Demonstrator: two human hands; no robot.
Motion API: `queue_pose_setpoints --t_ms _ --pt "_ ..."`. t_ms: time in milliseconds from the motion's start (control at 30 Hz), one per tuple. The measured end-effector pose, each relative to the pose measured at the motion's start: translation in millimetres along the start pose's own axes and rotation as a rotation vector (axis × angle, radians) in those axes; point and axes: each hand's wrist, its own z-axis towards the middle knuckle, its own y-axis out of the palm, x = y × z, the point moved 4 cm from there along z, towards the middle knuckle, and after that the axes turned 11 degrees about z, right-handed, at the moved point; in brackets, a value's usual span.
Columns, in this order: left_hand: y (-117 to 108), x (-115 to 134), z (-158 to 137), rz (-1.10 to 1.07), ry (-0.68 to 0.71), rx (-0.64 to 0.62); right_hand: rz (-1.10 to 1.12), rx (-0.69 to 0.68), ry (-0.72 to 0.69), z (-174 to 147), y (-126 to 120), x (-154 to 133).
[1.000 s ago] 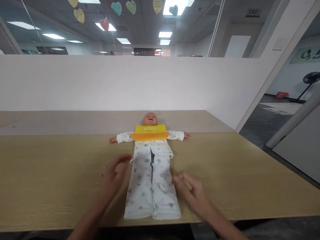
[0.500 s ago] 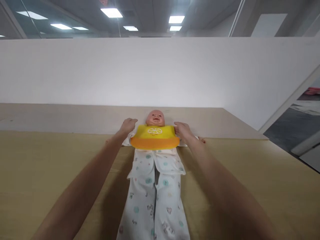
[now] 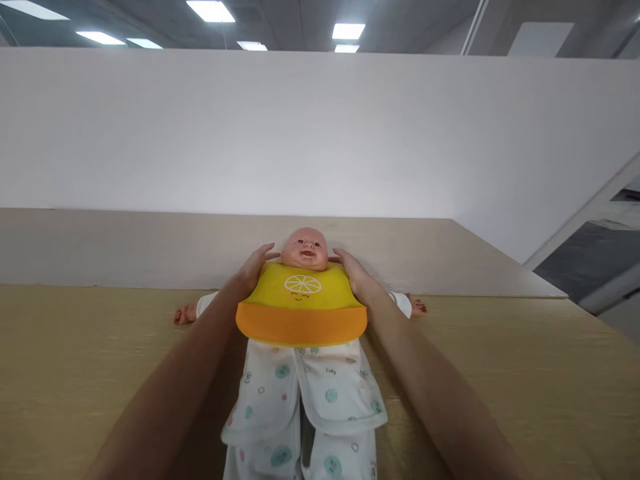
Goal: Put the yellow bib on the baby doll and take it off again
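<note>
Yellow bib (image 3: 301, 308) on baby doll (image 3: 305, 247), face-up, head toward the tabletop's (image 3: 500, 373) back edge, white partition (image 3: 300, 133) behind. Your left hand (image 3: 255, 267) and right hand (image 3: 353, 270) flank the bib's top, fingers extended; pinching it or not, can't tell. Your forearms (image 3: 175, 387) block most of the doll's sleeves (image 3: 401, 303); printed trousers (image 3: 345, 463) cut off at bottom; back of neck hidden.

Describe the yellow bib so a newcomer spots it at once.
On the light wooden table lies a bald baby doll in white patterned clothes. The yellow bib spreads below its chin; unlike those clothes, it shows one white citrus slice and a thick orange lower edge.
</note>
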Motion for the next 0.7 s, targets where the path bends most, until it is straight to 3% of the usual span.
queue_pose_setpoints --t_ms 167,333,500,700 --pt "3.3 -2.8 4.9 0.039 -0.046 -0.022 0.022 -0.020 -0.039 11.5 0.1 6.1" --pt "7.8 -7.3 -0.3 -0.039 0.064 -0.065 0.057 0.018 -0.303 7.5 -1.8 7.9" --pt "14.1 -19.5 -21.8 -0.133 0.107 -0.126 0.097 -0.064 -0.395 -20.7 -0.7 17.3" --pt "32.6 -36.9 -69.1 -0.228 0.171 -0.112 0.178 -0.149 -0.448 -75.3 -9.3 36.6"
